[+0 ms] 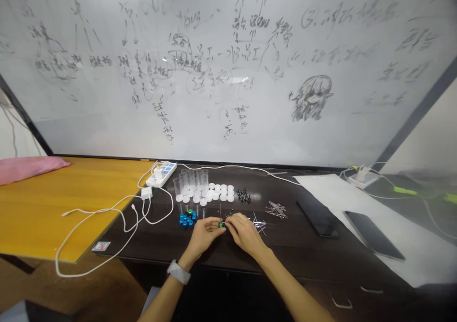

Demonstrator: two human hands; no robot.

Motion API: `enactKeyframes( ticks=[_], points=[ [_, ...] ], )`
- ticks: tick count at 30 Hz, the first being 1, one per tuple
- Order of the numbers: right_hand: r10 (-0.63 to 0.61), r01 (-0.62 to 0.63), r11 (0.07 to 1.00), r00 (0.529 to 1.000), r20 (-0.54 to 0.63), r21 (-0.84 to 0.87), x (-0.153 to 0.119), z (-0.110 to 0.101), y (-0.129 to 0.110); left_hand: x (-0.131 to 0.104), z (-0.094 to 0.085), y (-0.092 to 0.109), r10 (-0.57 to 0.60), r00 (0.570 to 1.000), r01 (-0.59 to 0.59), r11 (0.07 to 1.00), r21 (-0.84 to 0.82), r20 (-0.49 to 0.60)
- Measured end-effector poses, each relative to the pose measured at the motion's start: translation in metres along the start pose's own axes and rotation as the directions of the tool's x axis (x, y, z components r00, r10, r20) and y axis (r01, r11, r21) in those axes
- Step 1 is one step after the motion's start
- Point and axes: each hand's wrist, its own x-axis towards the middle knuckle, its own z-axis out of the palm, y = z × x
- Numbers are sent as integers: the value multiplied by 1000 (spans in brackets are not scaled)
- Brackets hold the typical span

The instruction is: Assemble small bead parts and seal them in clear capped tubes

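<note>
Pinching a small metallic-looking green rounded piece (221, 224) between thumb and fingers of the bare left hand (204, 235), at two o'clock from its palm. Bunching fingertips of the bare right hand (246, 233) just beside, with the piece at ten o'clock; cannot tell whether gripping anything. Looks bright, glossy, partly covered by fingers; too small for finer detail.
</note>
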Motion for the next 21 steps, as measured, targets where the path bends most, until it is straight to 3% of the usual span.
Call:
enactKeyframes(
  ticks=[6,16,21],
  points=[
    [-8,8,998,1000,7,-65,3,-4,-5,-1,1,3,-1,1000,1,1000,6,-4],
    [17,-17,995,1000,-5,100,0,-2,-2,0,-1,0,9,1000,-9,1000,-10,11],
    [11,-11,999,1000,-6,40,1,-4,-3,0,-1,-2,-4,1000,4,1000,-5,17]
  ],
)
